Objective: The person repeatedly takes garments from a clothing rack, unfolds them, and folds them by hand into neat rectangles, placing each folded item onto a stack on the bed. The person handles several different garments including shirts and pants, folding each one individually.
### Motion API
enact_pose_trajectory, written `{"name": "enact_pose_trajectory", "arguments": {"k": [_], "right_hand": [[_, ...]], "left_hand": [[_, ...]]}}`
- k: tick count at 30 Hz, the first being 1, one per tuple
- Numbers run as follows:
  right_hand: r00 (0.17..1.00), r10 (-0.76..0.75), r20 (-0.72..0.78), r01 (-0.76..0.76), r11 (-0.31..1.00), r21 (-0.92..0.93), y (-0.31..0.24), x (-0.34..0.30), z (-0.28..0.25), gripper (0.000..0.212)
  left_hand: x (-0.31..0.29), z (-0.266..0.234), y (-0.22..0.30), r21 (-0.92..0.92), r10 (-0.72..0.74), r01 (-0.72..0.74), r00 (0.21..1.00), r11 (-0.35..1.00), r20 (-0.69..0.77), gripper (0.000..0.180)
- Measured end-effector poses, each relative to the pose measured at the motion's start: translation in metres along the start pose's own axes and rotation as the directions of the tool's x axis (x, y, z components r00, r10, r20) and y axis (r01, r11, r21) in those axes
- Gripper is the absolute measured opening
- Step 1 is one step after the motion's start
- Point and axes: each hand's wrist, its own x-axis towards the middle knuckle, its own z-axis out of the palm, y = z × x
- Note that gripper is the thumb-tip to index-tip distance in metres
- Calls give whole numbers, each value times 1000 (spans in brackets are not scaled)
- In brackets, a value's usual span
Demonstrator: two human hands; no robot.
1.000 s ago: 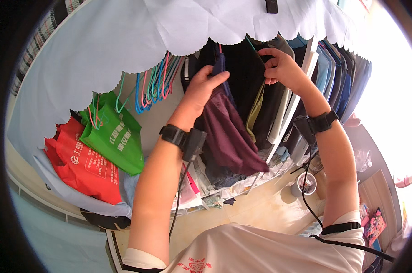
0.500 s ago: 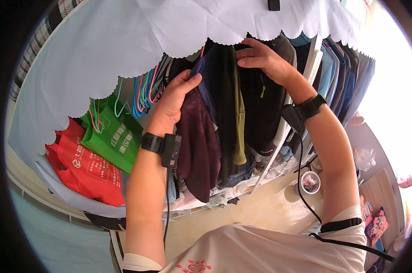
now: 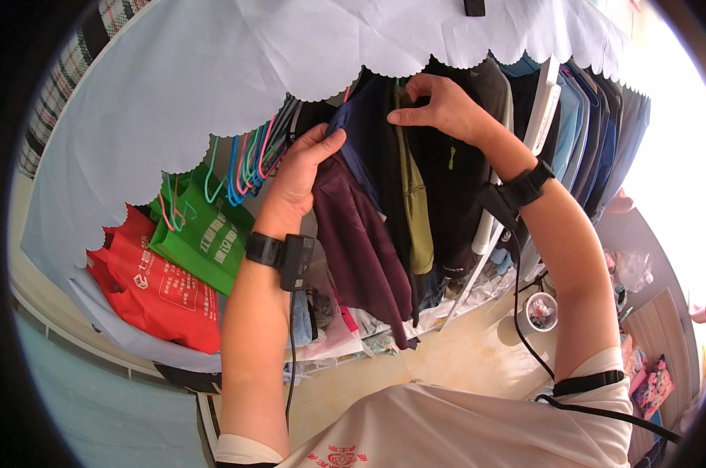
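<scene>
My left hand point(image 3: 306, 160) is closed on the dark blue shoulder of a maroon garment point(image 3: 360, 234) hanging from the rack, thumb pressed against the cloth. The rest of that garment drapes below and leans right. At the top of an olive-green garment point(image 3: 418, 222), my right hand point(image 3: 438, 109) has thumb and index finger apart with a gap between them. Whether its fingertips touch the cloth I cannot tell. Behind the right hand hangs a black jacket point(image 3: 450, 195) with a lime zip pull. A scalloped pale cloth cover point(image 3: 236, 70) hides the rail and hanger tops.
Several empty plastic hangers point(image 3: 247, 164) hang to the left, beside a green bag point(image 3: 205, 234) and a red bag point(image 3: 154, 285). A white upright post point(image 3: 546, 109) divides off more hanging clothes point(image 3: 594, 140) at right. A small white bin point(image 3: 540, 312) stands on the floor.
The maroon garment's lower part has swung right. My right hand has curled its fingers and shifted slightly left and down; my left hand keeps its hold.
</scene>
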Motion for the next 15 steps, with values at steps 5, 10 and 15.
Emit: {"name": "enact_pose_trajectory", "arguments": {"k": [5, 10, 15], "right_hand": [[991, -123, -59, 124, 992, 13, 2, -5, -1, 52], [993, -107, -44, 115, 958, 264, 1, -15, -4, 58], [995, 19, 94, -27, 996, 85, -17, -21, -29, 87]], "left_hand": [[1, 0, -3, 1, 5, -5, 1000, 1000, -15, 9], [3, 3, -5, 12, 1, -1, 1000, 1000, 9, 10], [4, 3, -6, 15, -4, 4, 1000, 1000, -1, 12]]}}
